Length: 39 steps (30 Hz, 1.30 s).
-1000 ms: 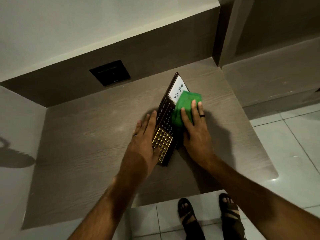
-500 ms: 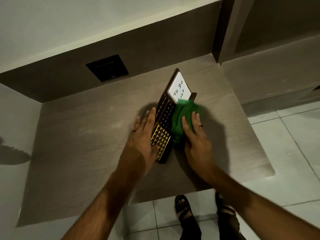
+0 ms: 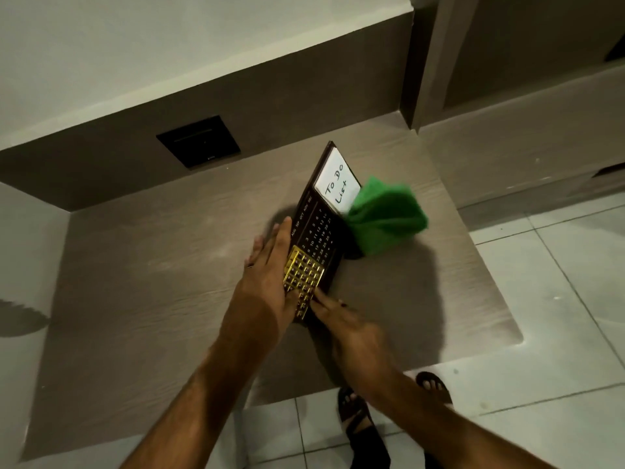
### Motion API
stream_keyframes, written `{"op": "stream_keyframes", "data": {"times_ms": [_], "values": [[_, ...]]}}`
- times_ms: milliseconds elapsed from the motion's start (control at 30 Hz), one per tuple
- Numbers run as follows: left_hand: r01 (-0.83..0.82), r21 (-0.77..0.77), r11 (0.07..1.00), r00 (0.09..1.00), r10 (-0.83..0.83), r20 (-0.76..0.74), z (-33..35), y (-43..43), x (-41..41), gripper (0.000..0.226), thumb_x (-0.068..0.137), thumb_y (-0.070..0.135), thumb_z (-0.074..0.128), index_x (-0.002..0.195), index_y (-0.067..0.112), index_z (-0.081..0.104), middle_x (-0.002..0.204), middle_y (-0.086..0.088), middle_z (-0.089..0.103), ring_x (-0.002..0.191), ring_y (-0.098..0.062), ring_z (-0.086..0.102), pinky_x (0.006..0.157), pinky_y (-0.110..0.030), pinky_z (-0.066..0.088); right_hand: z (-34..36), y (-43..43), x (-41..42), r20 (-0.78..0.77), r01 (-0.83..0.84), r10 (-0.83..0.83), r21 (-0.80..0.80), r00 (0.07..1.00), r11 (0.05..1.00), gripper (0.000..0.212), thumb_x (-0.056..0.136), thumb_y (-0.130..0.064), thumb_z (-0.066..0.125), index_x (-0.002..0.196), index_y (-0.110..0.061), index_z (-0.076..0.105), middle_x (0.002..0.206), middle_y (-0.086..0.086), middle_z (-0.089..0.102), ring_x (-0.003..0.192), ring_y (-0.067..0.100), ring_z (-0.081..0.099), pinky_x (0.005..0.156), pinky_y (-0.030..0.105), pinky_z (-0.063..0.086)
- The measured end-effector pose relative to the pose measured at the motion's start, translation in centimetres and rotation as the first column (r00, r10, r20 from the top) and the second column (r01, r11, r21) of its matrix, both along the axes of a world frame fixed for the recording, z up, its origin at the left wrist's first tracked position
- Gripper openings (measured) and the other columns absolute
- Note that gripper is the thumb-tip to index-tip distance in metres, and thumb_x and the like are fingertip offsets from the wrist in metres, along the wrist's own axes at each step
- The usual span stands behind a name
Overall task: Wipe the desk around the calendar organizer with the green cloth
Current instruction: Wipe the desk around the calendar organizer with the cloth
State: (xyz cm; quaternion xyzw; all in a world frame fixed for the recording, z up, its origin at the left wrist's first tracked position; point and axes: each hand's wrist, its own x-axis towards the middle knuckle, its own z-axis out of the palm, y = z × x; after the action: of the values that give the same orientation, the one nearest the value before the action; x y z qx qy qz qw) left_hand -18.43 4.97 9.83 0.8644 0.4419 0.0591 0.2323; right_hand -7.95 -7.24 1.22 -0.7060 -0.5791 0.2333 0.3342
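The dark calendar organizer (image 3: 318, 231) leans tilted on the wooden desk (image 3: 152, 265), with a gold grid at its near end and a white "To Do List" card (image 3: 336, 186) at its far end. My left hand (image 3: 267, 279) clasps its left edge, thumb over the gold grid. The green cloth (image 3: 385, 218) lies bunched on the desk against the organizer's right side, and no hand touches it. My right hand (image 3: 351, 330) is at the organizer's near end, fingers spread and fingertips touching its corner.
A black wall plate (image 3: 199, 142) sits in the dark back panel behind the desk. The desk's right and front edges drop to a tiled floor (image 3: 558, 282), where my sandalled feet (image 3: 362, 421) stand. A lower ledge (image 3: 524, 137) runs at the right.
My right hand let go of the green cloth and drew back toward me to the organizer's near end. The cloth now lies farther right. My left hand stayed on the organizer.
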Motion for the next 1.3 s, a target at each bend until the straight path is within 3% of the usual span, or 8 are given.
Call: {"op": "stream_keyframes", "data": {"times_ms": [200,333,533,833,967,1100,1200,1300], "values": [[-0.009,-0.028,1.000,1.000,0.010,0.009,0.2,0.3,0.4,0.107,0.082,0.013,0.069,0.150,0.038,-0.010,0.162,0.007,0.009,0.143,-0.012,-0.005,0.116,-0.039,0.002,2.7,1.2,6.4,-0.014,0.402,-0.411,0.242,0.912,0.883,0.030,0.088,-0.023,0.054,0.116,-0.028,0.061,0.115,-0.003,0.064,0.105,0.017,0.056,0.092,0.029,0.043],[-0.012,-0.032,0.999,1.000,0.012,-0.013,0.6,0.0,0.4,0.106,0.084,0.014,0.068,0.149,0.037,-0.013,0.162,0.007,0.003,0.149,-0.020,-0.003,0.119,-0.041,0.002,2.8,2.1,12.5,0.129,0.648,-0.637,-0.064,0.760,0.759,0.065,0.082,-0.048,0.066,0.136,-0.022,0.043,0.144,0.015,0.039,0.126,0.035,0.040,0.102,0.049,0.039],[-0.006,-0.034,0.999,1.000,0.006,-0.002,0.7,-0.1,0.4,0.106,0.084,0.014,0.068,0.150,0.037,-0.012,0.163,0.007,0.004,0.148,-0.019,-0.004,0.116,-0.037,-0.001,2.8,4.0,14.5,0.355,0.480,-0.380,-0.255,0.854,0.839,0.076,0.074,-0.057,0.067,0.138,-0.027,0.039,0.147,0.016,0.039,0.125,0.043,0.040,0.099,0.062,0.029],[-0.008,-0.039,0.999,1.000,0.008,-0.001,0.6,0.1,0.5,0.106,0.084,0.012,0.068,0.150,0.037,-0.011,0.163,0.007,0.004,0.149,-0.018,-0.004,0.115,-0.036,-0.001,3.9,2.7,17.6,0.175,0.411,-0.374,-0.476,0.911,0.777,0.068,0.070,-0.043,0.079,0.125,-0.022,0.046,0.117,0.014,0.063,0.102,0.037,0.060,0.083,0.045,0.052],[-0.015,-0.042,0.999,1.000,0.015,-0.001,0.5,0.1,0.6,0.108,0.083,0.012,0.069,0.150,0.039,-0.012,0.163,0.006,0.006,0.147,-0.016,-0.005,0.114,-0.036,0.000,3.9,0.6,17.8,0.048,0.343,-0.352,-0.371,0.935,0.863,0.055,0.079,-0.011,0.064,0.127,-0.030,0.046,0.115,0.014,0.064,0.093,0.035,0.065,0.077,0.039,0.057],[-0.012,-0.034,0.999,1.000,0.012,-0.003,0.4,0.1,0.5,0.110,0.082,0.011,0.070,0.149,0.041,-0.013,0.163,0.006,0.006,0.144,-0.013,-0.007,0.113,-0.037,-0.002,3.9,-1.5,17.3,0.263,0.013,0.075,-0.318,0.962,0.948,0.081,0.073,0.002,0.068,0.131,-0.049,0.045,0.151,0.007,0.026,0.125,0.032,0.038,0.095,0.045,0.047],[-0.022,-0.037,0.999,1.000,0.022,-0.005,0.3,0.1,0.6,0.110,0.082,0.012,0.070,0.149,0.041,-0.013,0.163,0.006,0.008,0.147,-0.017,-0.004,0.113,-0.037,-0.001,3.3,-2.2,16.6,0.298,-0.112,0.289,-0.495,0.910,0.862,0.095,0.073,-0.013,0.074,0.129,-0.073,0.024,0.160,-0.003,-0.011,0.143,0.029,0.004,0.106,0.055,0.028],[-0.034,-0.025,0.999,0.999,0.033,-0.005,0.4,0.0,0.6,0.111,0.081,0.011,0.071,0.149,0.041,-0.012,0.163,0.005,0.010,0.149,-0.020,-0.001,0.113,-0.038,0.002,2.5,-2.3,15.3,0.335,-0.147,0.323,-0.458,0.885,0.877,0.079,0.075,-0.035,0.077,0.125,-0.074,0.030,0.161,0.002,-0.013,0.147,0.030,-0.009,0.109,0.053,0.022]]}}
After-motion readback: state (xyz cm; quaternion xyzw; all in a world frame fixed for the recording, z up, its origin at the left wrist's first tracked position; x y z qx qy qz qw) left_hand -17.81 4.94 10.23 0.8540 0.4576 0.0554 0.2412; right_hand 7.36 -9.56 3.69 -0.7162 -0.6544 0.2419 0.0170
